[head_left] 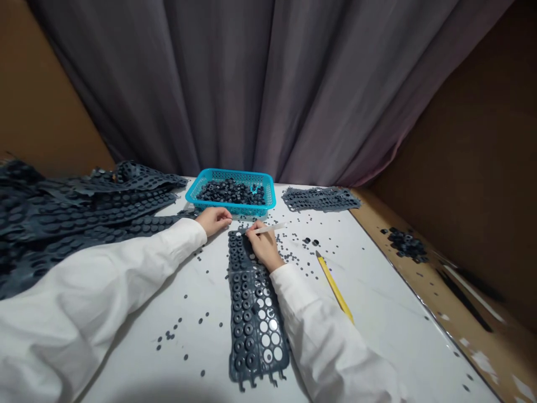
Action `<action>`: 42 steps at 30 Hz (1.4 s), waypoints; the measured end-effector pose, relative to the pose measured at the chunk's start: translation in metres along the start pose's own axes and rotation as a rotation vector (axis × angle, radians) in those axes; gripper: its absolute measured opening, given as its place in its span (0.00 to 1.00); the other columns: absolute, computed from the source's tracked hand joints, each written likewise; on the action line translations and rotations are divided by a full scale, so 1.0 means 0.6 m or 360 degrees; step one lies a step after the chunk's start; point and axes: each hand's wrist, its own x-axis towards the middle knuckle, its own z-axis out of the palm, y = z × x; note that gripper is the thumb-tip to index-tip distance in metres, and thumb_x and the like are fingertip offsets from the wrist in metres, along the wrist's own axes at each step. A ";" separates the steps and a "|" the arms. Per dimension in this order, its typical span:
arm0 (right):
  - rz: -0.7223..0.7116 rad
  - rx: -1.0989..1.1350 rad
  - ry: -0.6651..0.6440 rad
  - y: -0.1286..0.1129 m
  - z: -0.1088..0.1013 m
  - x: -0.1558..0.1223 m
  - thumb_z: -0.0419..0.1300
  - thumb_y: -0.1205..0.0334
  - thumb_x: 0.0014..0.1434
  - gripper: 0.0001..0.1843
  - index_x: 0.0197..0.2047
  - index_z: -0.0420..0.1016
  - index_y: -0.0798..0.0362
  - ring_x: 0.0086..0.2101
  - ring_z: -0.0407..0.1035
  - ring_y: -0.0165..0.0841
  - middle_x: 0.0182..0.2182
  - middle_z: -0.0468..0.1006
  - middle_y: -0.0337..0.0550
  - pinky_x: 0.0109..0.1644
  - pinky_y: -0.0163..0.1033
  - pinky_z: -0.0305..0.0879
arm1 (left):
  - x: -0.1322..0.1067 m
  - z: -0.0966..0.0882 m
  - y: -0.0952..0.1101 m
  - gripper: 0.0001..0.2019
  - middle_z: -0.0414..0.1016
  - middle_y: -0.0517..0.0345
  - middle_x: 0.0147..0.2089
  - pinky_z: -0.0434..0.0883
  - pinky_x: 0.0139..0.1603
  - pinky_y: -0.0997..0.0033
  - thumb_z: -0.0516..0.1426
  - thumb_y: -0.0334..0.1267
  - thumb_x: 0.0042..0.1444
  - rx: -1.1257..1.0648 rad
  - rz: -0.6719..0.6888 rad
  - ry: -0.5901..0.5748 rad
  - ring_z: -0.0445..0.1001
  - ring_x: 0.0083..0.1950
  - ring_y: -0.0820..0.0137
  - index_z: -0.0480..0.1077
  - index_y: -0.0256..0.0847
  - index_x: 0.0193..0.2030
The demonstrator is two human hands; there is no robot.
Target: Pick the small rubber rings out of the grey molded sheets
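A dark rubber sheet (241, 291) with rows of moulded rings lies lengthwise before me; several round holes on its right side show the white table. My right hand (263, 244) is over its far end, closed around a slim white pen-like tool (271, 228) that points left. The tool's working tip is hidden by the fingers. My left hand (213, 220) rests just beyond the sheet's far left corner, near the blue basket (229, 209). Its fingers are curled together, and whatever they hold, if anything, is too small to make out. Small black rings (232, 192) fill much of the basket.
More moulded rubber sheets (84, 207) are heaped at the left. A perforated sheet (321, 198) lies at the back right. A yellow-handled tool (335, 288) and two black rings (311, 241) are right of my hand. Small black discs are scattered around; a ring pile (406, 245) sits on the brown ledge.
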 end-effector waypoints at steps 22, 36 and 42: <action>-0.0028 0.0282 0.0117 -0.007 -0.016 -0.009 0.57 0.61 0.50 0.10 0.22 0.60 0.50 0.23 0.60 0.30 0.18 0.63 0.31 0.30 0.35 0.56 | -0.031 0.017 0.058 0.06 0.67 0.55 0.25 0.66 0.25 0.73 0.51 0.37 0.46 -0.0884 -0.0283 -0.0114 0.65 0.24 0.73 0.66 0.36 0.27; -0.0131 0.0135 -0.0055 -0.008 -0.012 -0.009 0.53 0.64 0.48 0.10 0.20 0.55 0.50 0.23 0.56 0.30 0.17 0.58 0.31 0.28 0.35 0.51 | 0.023 0.020 0.078 0.09 0.71 0.61 0.24 0.61 0.35 0.73 0.61 0.25 0.31 0.0654 0.0349 -0.0656 0.68 0.30 0.69 0.72 0.41 0.22; -0.0164 0.0130 -0.0071 -0.005 -0.009 -0.009 0.53 0.63 0.48 0.10 0.20 0.54 0.49 0.23 0.57 0.30 0.17 0.59 0.32 0.29 0.35 0.50 | 0.045 0.034 0.085 0.10 0.65 0.64 0.16 0.58 0.28 0.72 0.60 0.22 0.30 0.0801 0.0355 -0.0780 0.61 0.21 0.71 0.68 0.42 0.15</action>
